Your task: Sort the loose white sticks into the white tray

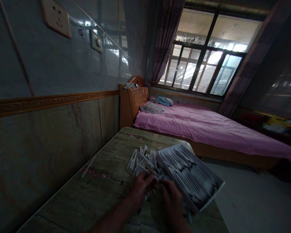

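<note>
A loose heap of several thin white sticks point(142, 158) lies on the table point(97, 200). To its right stands a shallow white box point(210, 176) packed with many more sticks, their dark ends toward the near side. My left hand point(142, 186) is closed in a pinch on a white stick at the near edge of the heap. Close beside it, my right hand point(172, 200) has its fingers curled at the same stick, right next to the box's near-left corner. The room is dim and the fingertips are hard to make out.
The table runs along a tiled wall point(50, 136) on the left. Beyond its far end stands a bed point(208, 129) with a pink checked cover and a wooden headboard point(132, 100). A barred window point(203, 68) with a curtain is behind. Bare floor point(254, 200) lies to the right.
</note>
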Demonstrator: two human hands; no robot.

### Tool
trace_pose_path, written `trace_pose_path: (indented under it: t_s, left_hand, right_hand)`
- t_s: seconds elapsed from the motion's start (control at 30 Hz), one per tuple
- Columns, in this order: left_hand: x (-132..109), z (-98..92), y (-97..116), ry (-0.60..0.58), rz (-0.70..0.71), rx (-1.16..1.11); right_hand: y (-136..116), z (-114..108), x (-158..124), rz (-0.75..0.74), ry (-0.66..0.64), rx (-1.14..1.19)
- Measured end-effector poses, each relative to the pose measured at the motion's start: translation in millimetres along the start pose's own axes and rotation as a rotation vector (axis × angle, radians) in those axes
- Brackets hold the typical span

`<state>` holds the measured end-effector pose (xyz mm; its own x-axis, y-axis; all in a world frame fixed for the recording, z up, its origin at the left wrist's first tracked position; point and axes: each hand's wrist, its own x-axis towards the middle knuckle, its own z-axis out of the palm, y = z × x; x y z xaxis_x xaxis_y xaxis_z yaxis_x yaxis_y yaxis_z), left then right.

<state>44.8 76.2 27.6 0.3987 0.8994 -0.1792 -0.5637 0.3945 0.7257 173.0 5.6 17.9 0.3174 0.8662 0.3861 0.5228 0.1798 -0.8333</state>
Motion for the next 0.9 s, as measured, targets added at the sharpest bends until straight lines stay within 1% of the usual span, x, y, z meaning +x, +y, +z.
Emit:
trace_pose_path:
  t_s: [0.17,0.23,0.37,0.5,0.63,0.77,0.9]
  left_hand:
    - [0,0.1,-2,-0.019,0.016,0.052]
    - [0,-0.1,-3,-0.006,0.019,0.065]
    - [2,-1.7,-5,0.019,0.019,0.076]
    - [5,-4.2,-8,-0.009,0.024,0.104]
    - [7,-5.2,-10,-0.024,0.048,0.132]
    - [3,-2.4,-8,-0.028,0.071,0.164]
    - [-2,2.0,-4,0.015,0.094,0.215]
  right_hand:
    - [-2,-4,2,0.041,0.047,-0.009]
    - [-5,-5,2,0.047,0.040,-0.003]
    - [-10,-5,1,0.007,0.015,0.029]
    - [-6,-4,2,-0.003,0.033,0.065]
    - [0,-3,2,0.050,0.074,0.091]
    - [-3,-4,2,0.067,0.062,0.049]
    - [-2,-1,0,0.060,0.062,-0.040]
